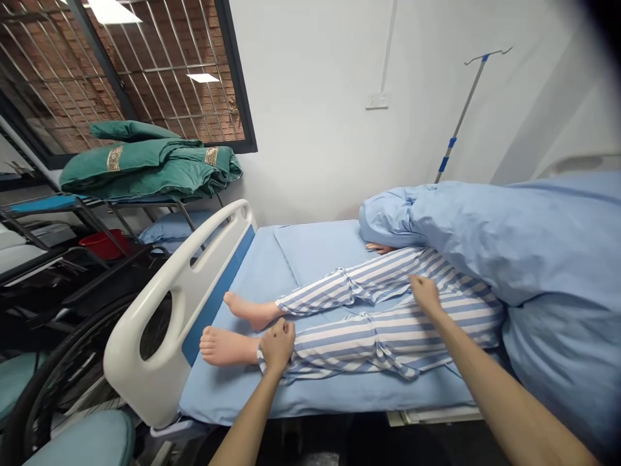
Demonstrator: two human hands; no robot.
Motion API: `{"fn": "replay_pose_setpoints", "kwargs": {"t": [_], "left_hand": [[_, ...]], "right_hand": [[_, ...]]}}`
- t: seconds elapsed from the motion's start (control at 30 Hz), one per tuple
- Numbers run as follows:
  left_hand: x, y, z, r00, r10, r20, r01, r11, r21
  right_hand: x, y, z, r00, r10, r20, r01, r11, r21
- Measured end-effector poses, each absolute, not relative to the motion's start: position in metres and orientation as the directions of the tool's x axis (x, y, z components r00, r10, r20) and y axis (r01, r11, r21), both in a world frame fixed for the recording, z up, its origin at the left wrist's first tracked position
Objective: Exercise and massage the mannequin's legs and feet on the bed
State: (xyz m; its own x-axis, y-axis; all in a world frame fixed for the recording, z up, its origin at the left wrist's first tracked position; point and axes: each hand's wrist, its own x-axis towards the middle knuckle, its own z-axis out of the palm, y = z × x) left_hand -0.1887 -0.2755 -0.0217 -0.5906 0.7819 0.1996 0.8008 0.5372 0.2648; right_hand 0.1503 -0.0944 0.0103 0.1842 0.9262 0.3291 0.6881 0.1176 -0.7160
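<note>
Blue-and-white striped trousers (334,343) cover the legs of a manikin lying on a bed, its bare feet (228,345) pointing left. At the nearer ankle, my left hand (278,346) is closed on the trouser leg just above the cuff. My right hand (425,298) is a fist over the upper thighs, at the trouser fabric; whether cloth is pinched in it is hidden. A blue quilt (485,233) is folded back over the manikin's upper body. Some of the manikin's fingers (379,247) show beneath its edge.
The bed's white footboard (165,278) rises at the left. Beyond it are a wheelchair wheel (29,388), a red bucket (104,244) and green folded bedding (150,165) under a barred window. An IV pole (460,116) stands by the wall behind the quilt.
</note>
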Motion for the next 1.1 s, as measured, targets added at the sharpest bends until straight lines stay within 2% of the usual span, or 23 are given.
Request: {"fn": "replay_pose_setpoints", "kwargs": {"t": [0.13,0.3,0.4,0.5,0.67,0.73,0.87,1.1], "left_hand": [[-0.192,-0.274,-0.023,-0.574,0.796,0.192,0.810,0.518,0.274],[-0.200,-0.274,-0.033,-0.549,0.816,0.181,0.818,0.480,0.317],[-0.203,-0.276,-0.039,-0.564,0.806,0.181,0.786,0.458,0.415],[-0.206,-0.273,-0.037,-0.611,0.769,0.187,0.705,0.422,0.570],[-0.207,-0.258,-0.019,-0.637,0.743,0.205,0.555,0.258,0.791],[-0.204,-0.255,-0.015,-0.628,0.741,0.239,0.556,0.211,0.804],[-0.198,-0.255,-0.023,-0.585,0.775,0.238,0.602,0.219,0.768],[-0.202,-0.257,-0.026,-0.579,0.780,0.237,0.586,0.196,0.786]], "right_hand": [[0.026,-0.136,0.019,-0.122,0.924,0.363,0.445,0.378,-0.812],[-0.111,-0.209,-0.005,-0.416,0.832,0.368,0.291,0.505,-0.813],[-0.138,-0.233,-0.023,-0.409,0.849,0.334,0.281,0.465,-0.840],[-0.138,-0.235,-0.032,-0.355,0.876,0.325,0.304,0.437,-0.847],[-0.133,-0.227,-0.036,-0.358,0.880,0.312,0.229,0.406,-0.885],[-0.133,-0.226,-0.035,-0.353,0.889,0.291,0.172,0.368,-0.914],[-0.129,-0.220,-0.021,-0.350,0.903,0.250,0.141,0.315,-0.939],[-0.104,-0.214,-0.013,-0.343,0.875,0.342,0.205,0.425,-0.882]]}}
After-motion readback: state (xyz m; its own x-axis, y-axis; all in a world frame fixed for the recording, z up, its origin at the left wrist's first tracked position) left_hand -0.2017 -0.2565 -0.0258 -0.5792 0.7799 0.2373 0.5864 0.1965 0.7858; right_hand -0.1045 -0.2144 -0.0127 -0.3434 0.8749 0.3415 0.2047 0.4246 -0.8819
